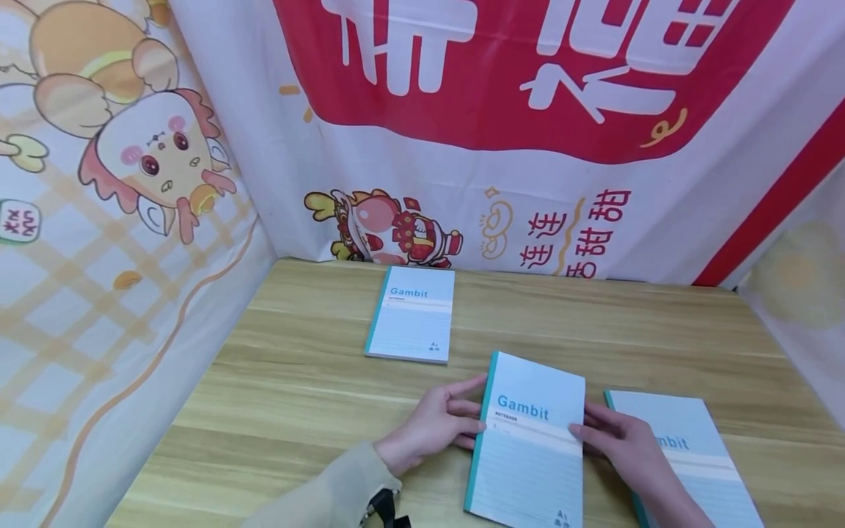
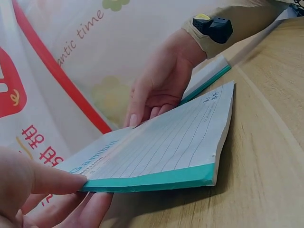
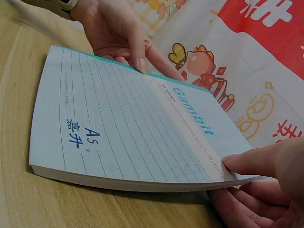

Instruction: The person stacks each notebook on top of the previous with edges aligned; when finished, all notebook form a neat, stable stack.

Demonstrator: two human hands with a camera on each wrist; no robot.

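Held the middle notebook [image 1: 528, 455] cover up, teal spine leftward, "Gambit" readable; had it over the near part of the wooden table [image 1: 277, 381], raised at least along the gripped edges; could not tell about bottom-edge contact; pinched the spine with the left hand [image 1: 434, 422], thumb at the cover's edge, fingers beneath; pinched the opposite edge with the right hand [image 1: 618, 440], thumb above, fingers below; closed both grips to book thickness only; noted a right-side notebook [image 1: 706, 447] flat just beside, partly hidden by the right arm [image 1: 680, 502]; noted a back notebook [image 1: 412, 315] flat near the printed cloth [image 1: 389, 161].
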